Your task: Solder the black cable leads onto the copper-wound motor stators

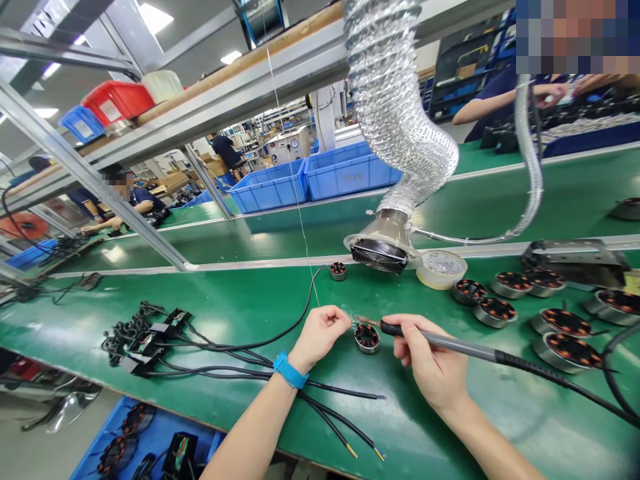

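My right hand point(433, 367) grips a soldering iron point(450, 343) by its dark handle, with the tip pointing left over a small round motor stator point(367, 339) with copper windings. Just left of that stator, my left hand point(323, 333), with a blue band at the wrist, has thumb and fingers pinched together. A thin solder wire point(301, 220) runs down from a spool point(263, 20) overhead to this hand. Fine detail at the meeting point of iron tip and fingertips is too small to make out. Another small stator point(338, 270) lies behind, near a black cable's end.
A fume hose point(400, 100) ends in a fan hood point(380, 247) above the green bench, beside a round tub point(441, 268). Several larger stators point(570, 350) stand at right. Black cables point(225, 373) with connectors lie left. A blue bin point(100, 443) sits below the front edge.
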Demonstrator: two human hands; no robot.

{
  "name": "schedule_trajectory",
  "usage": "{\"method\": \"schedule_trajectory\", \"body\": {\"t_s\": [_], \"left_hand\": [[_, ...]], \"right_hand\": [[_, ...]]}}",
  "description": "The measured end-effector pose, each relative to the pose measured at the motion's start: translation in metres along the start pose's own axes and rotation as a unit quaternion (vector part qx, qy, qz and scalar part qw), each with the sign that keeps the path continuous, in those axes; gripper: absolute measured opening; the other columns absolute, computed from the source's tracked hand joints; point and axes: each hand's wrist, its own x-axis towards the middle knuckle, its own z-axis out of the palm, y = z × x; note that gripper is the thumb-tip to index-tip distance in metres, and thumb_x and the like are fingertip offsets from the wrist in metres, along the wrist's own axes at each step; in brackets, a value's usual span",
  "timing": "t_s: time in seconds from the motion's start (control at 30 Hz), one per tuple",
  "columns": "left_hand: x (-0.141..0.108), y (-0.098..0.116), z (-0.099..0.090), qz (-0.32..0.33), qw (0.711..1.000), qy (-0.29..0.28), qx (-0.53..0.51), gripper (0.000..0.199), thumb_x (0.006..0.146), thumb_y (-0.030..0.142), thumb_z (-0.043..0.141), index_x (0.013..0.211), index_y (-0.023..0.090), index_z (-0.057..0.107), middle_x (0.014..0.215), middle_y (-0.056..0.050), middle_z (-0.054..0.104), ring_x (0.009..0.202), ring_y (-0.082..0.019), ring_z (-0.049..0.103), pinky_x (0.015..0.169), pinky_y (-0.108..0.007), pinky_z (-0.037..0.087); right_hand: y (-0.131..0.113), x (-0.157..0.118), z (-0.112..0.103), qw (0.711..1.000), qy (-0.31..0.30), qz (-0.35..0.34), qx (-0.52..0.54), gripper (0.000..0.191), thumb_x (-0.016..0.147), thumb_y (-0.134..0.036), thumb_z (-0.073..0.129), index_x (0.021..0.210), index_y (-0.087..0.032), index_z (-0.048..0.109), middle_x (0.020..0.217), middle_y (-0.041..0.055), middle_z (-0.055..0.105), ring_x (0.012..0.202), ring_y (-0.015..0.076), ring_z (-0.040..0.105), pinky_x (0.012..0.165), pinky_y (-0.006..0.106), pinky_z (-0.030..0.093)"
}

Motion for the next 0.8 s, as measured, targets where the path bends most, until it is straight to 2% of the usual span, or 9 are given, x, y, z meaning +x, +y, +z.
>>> {"method": "schedule_trajectory", "body": {"t_s": [0.57,0.8], "left_hand": [[0.0019,-0.0001,-0.0005,-0.001,1.000,0.005,0.008,0.015,0.075,0.026,0.063,0.071,0.012,0.063,0.065,-0.001,0.056,0.062,-0.010,0.044,0.059,-0.022,0.032],[0.0010,0.0017,-0.0004,0.001,1.000,0.003,0.012,0.016,0.074,0.027,0.063,0.071,0.012,0.064,0.067,-0.001,0.058,0.064,-0.010,0.046,0.061,-0.022,0.035]], "right_hand": [[-0.0007,-0.0013,0.0001,1.000,0.018,-0.004,-0.003,0.034,0.100,-0.043,0.048,0.096,-0.017,0.070,0.053,-0.0020,0.055,0.042,0.0094,0.047,0.041,0.020,0.039],[-0.0026,0.0023,0.0049,0.999,-0.012,-0.002,-0.040,0.029,0.101,-0.040,0.048,0.105,-0.019,0.068,0.062,-0.0017,0.059,0.047,0.0097,0.053,0.048,0.021,0.044]]}}
